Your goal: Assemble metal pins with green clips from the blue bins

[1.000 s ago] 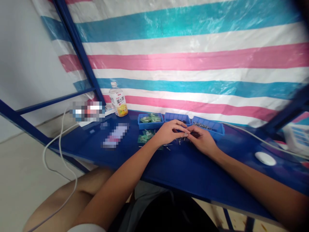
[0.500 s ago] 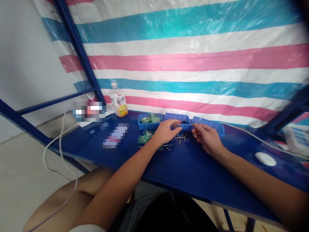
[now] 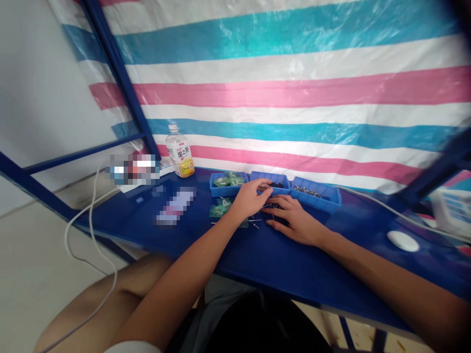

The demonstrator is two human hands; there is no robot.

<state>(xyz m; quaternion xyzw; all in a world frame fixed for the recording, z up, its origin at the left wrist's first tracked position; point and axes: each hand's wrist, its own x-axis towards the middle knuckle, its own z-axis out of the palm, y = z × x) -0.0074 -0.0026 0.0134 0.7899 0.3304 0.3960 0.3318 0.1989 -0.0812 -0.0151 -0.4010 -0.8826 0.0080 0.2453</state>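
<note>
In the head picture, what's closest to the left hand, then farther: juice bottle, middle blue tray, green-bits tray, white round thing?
1. Middle blue tray: at the left hand's fingertips.
2. Green-bits tray: just to its left.
3. Juice bottle: farther left, at the back.
4. White round thing: far right.

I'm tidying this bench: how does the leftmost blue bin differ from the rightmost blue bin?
The leftmost bin holds pale green parts; the rightmost bin holds thin dark pins. The leftmost bin looks narrower than the rightmost bin. Some loose green pieces lie before the leftmost bin; the right hand lies flat near the rightmost bin's front left corner. Both are shallow, open, blue, in one row.
</note>
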